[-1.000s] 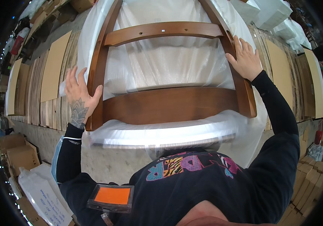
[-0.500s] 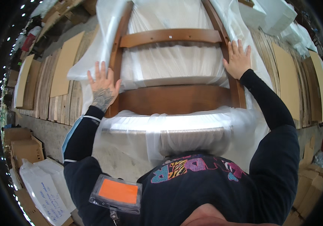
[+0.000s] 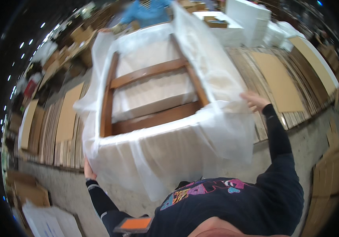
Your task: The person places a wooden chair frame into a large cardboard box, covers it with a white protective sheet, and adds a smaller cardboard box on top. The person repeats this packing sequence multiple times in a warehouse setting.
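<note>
A brown wooden furniture frame (image 3: pixel 149 74) lies with its rails up in front of me, around and over pale wrapped panels (image 3: pixel 153 96). Translucent white packing foam (image 3: pixel 149 154) covers its near side and stands up loosely along both sides. My left hand (image 3: pixel 90 170) is against the foam at the near left corner, its fingers mostly hidden. At the right, my right hand (image 3: pixel 256 102) reaches to the foam's outer edge, fingers stretched out and slightly blurred. Whether they touch the sheet is hard to tell.
Across the load stands a person in blue (image 3: pixel 147 14), one hand (image 3: pixel 105 30) at its far left corner. Slatted wooden platforms with cardboard sheets (image 3: pixel 278 81) flank it. White foam blocks (image 3: pixel 252 19) stand far right; flattened cartons (image 3: pixel 331 177) lie near right.
Both hands have left the wooden rails, the left going down to the near corner, the right outward to the foam. The frame appears turned and farther away; a person in blue has come into view.
</note>
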`<state>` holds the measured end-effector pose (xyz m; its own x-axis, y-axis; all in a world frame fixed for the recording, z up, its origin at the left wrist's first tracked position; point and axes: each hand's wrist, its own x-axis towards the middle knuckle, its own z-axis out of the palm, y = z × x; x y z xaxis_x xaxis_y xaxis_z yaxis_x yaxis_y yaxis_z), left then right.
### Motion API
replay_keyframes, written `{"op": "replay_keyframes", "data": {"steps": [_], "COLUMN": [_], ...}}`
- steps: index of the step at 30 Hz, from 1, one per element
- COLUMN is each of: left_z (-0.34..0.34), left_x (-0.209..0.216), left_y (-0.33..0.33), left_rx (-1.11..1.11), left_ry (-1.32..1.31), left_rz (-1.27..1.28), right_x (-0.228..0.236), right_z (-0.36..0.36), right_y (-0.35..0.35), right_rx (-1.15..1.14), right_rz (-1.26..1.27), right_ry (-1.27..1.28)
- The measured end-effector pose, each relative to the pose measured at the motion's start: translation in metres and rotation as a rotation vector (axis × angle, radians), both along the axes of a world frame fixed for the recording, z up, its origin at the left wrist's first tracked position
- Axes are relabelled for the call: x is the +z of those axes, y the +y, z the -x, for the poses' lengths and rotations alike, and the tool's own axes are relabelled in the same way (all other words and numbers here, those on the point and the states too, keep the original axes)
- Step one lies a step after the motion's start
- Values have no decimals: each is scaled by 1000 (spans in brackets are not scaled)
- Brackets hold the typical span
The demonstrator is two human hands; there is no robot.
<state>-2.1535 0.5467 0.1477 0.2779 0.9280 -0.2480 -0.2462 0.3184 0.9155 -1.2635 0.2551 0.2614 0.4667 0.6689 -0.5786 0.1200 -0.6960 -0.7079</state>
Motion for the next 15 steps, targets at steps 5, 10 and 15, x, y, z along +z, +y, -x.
{"op": "replay_keyframes", "data": {"steps": [5,10,15], "left_z": [-17,-102,-253], "left_x": [29,123,188], "left_y": [27,-25,-119], "left_rx": [546,349,-309], "left_ry": [792,820,744], "left_rz": [-84,-738,-706], "right_x": [-48,-25,41], "right_z": [31,77,202], "right_y": [-17,-8,3], "right_rx": [-80,14,230], "right_rz": [-263,-772,-724], "right_ry": [180,-831,-1002]}}
